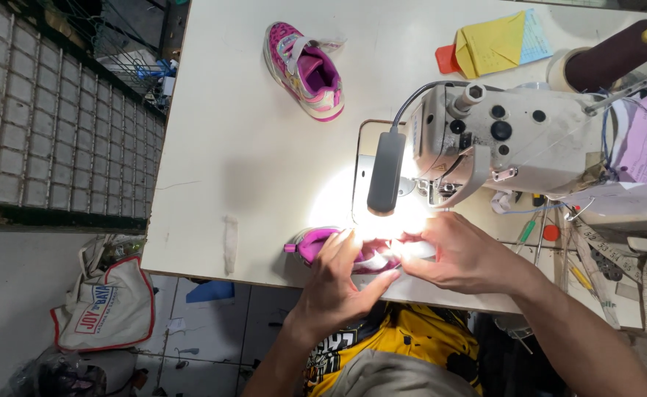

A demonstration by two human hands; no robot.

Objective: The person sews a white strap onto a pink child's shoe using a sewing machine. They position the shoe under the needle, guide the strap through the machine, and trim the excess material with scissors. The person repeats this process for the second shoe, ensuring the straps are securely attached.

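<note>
Both hands work at the near edge of the pale bench [228, 147], just in front of the grey-white metal sewing machine [515, 140]. Left hand [338, 283] pinches the magenta and white fabric shoe piece [323, 246] from its near side, fingers curled over it; right hand [463, 254] grips the same piece from the side toward the machine body, fingertips pressed to it. This piece lies right before the machine's needle area, under the dark oblong lamp head [386, 173] on a bent stalk. Lamp glare washes out the middle of the piece, so its seams and exact outline cannot be made out, and the needle itself is hidden behind the lamp and fingers.

Beyond the machine's front end, well apart, a finished pink and white child's shoe with straps [305, 70] lies on its side. Behind the machine, a folded yellow paper [494, 44] and a dark maroon cone of thread [610, 55] are partly cut off.
</note>
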